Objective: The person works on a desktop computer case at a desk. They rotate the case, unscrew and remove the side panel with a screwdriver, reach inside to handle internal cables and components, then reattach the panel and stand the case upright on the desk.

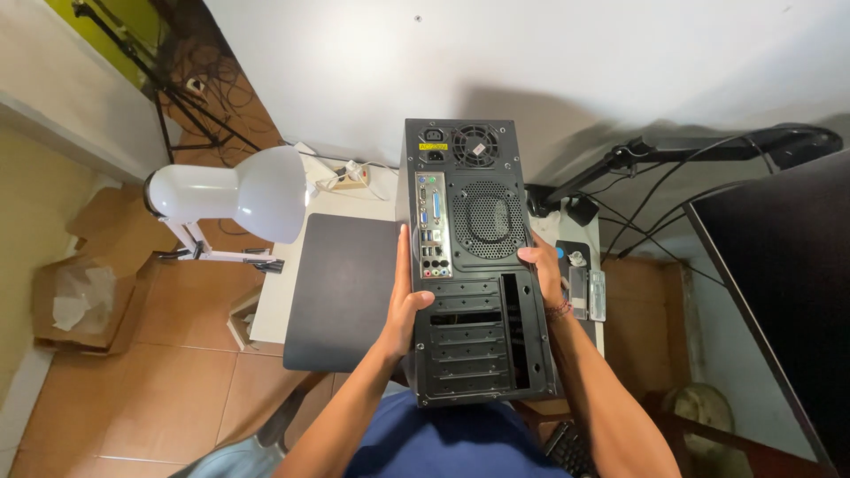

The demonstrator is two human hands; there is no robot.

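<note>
Seen from the head camera, a black desktop computer case (474, 265) stands with its rear panel facing up toward the viewer, held between both hands above the white bench (350, 202). The left hand (405, 305) is pressed flat along the case's left edge, fingers pointing up beside the port panel, and the right hand (544, 276) is clamped on the right edge, fingers curled over the rim near the round fan grille. The two hands are well apart, one on each side of the case. The power supply fan and socket sit at the far end of the panel, and the expansion slot covers at the near end, close to the person's blue shirt.

To the left of the case lies a dark grey mat (341, 292) on the bench. Farther left stands a white desk lamp (230, 195), its shade tilted sideways. A dark monitor (779, 292) fills the right side, with a black monitor arm (708, 150) and cables above it. A cardboard box (80, 296) rests on the tiled floor at the left.
</note>
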